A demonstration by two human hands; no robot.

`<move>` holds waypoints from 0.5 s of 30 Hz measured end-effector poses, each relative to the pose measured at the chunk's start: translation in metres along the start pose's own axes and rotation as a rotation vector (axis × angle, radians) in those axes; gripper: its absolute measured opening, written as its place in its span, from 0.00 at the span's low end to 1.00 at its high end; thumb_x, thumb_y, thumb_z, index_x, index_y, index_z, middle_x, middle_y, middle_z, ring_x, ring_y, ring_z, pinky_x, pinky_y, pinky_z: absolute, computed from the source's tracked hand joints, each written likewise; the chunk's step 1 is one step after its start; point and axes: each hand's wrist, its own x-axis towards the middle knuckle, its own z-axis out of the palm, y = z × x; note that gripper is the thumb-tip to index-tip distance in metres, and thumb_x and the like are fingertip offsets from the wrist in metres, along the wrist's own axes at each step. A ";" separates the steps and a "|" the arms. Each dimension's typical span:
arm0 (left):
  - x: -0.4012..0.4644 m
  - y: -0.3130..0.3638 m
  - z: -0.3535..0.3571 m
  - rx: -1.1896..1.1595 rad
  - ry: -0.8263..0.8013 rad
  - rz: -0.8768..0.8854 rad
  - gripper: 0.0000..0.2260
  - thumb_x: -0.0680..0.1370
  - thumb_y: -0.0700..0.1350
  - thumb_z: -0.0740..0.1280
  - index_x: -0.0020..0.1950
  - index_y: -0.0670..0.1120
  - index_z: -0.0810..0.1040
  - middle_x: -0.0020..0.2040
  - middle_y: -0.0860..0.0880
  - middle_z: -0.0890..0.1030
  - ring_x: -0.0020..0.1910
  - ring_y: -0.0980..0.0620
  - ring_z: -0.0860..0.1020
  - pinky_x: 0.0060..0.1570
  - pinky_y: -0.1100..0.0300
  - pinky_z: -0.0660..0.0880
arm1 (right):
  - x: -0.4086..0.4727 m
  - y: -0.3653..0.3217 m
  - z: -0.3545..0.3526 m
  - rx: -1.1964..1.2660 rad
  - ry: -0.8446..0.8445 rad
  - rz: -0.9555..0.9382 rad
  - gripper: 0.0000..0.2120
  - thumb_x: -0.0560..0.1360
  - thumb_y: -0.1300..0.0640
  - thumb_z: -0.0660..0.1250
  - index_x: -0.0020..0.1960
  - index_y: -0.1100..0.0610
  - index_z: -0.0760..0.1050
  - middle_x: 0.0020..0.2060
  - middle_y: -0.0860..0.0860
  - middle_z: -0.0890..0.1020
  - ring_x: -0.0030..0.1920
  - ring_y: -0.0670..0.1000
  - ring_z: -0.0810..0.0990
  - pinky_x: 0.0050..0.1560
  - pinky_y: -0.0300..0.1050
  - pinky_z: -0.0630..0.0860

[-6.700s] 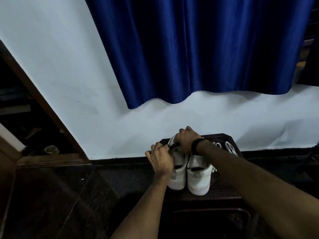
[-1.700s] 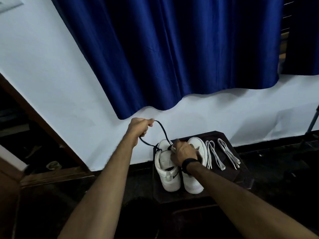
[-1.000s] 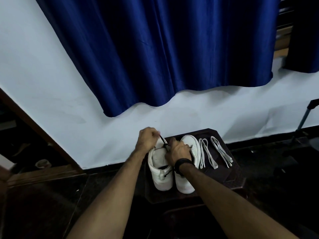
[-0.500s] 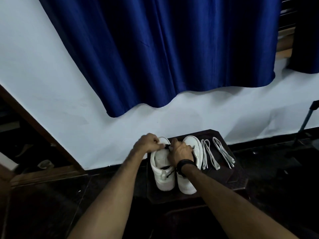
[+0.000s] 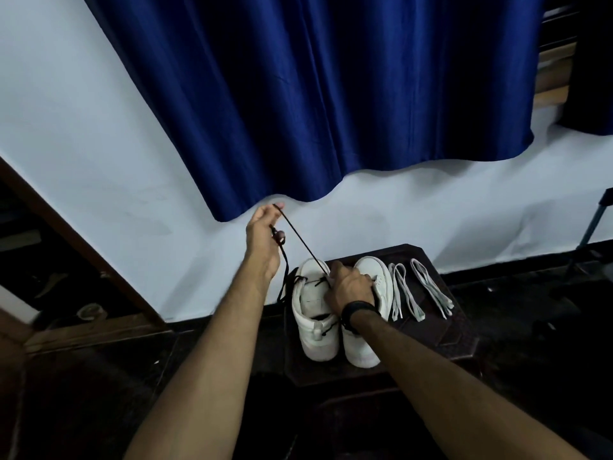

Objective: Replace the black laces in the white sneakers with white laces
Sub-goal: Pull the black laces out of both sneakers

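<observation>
— Where are the sneakers?

— Both stand side by side on the dark stool, heels toward the camera. The left sneaker has a black lace running up out of its top eyelets; the right sneaker sits touching it, partly under a forearm.

— And the hands?

— The left hand is raised above and to the left of the stool, in front of the white wall, fingers curled round the black lace, which stretches taut down to the left sneaker. A loose length hangs from that hand down past the stool's left edge. The right hand, with a dark band at the wrist, rests on the sneakers' tops; its fingers curl over the left sneaker's opening, gripping it.

— The white laces?

— Two white laces lie folded on the stool, just right of the right sneaker, apart from both hands. A blue curtain hangs above the stool.
</observation>
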 end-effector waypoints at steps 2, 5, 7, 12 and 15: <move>0.000 0.007 -0.003 -0.163 -0.014 -0.084 0.11 0.81 0.39 0.57 0.40 0.50 0.68 0.34 0.51 0.78 0.32 0.55 0.77 0.24 0.64 0.58 | -0.001 0.000 0.000 -0.005 -0.005 -0.001 0.15 0.75 0.58 0.61 0.62 0.55 0.70 0.58 0.57 0.78 0.59 0.60 0.77 0.61 0.52 0.68; 0.004 -0.001 -0.003 0.410 -0.002 -0.101 0.12 0.80 0.47 0.60 0.37 0.49 0.66 0.27 0.53 0.69 0.24 0.54 0.65 0.24 0.61 0.59 | -0.002 0.001 -0.001 0.007 0.001 -0.002 0.16 0.74 0.59 0.61 0.62 0.55 0.70 0.57 0.57 0.78 0.59 0.60 0.76 0.63 0.52 0.67; 0.007 -0.014 -0.008 1.093 -0.029 -0.035 0.14 0.76 0.59 0.67 0.43 0.49 0.72 0.36 0.52 0.77 0.36 0.50 0.75 0.38 0.57 0.72 | -0.002 0.000 -0.001 0.008 0.003 0.001 0.15 0.74 0.58 0.61 0.61 0.55 0.70 0.57 0.57 0.78 0.59 0.60 0.77 0.62 0.53 0.67; -0.015 -0.044 -0.007 1.813 -0.379 -0.146 0.22 0.69 0.62 0.72 0.58 0.52 0.80 0.58 0.51 0.81 0.56 0.47 0.79 0.56 0.55 0.75 | -0.002 0.001 -0.001 -0.029 0.005 -0.009 0.15 0.76 0.57 0.61 0.62 0.56 0.68 0.58 0.58 0.78 0.60 0.60 0.76 0.61 0.52 0.67; -0.017 -0.051 -0.008 1.802 -0.305 -0.079 0.12 0.72 0.54 0.69 0.52 0.51 0.83 0.53 0.49 0.83 0.52 0.46 0.80 0.51 0.56 0.75 | -0.003 0.000 -0.004 -0.022 0.016 -0.006 0.15 0.75 0.59 0.61 0.62 0.57 0.69 0.57 0.58 0.78 0.59 0.61 0.77 0.60 0.51 0.69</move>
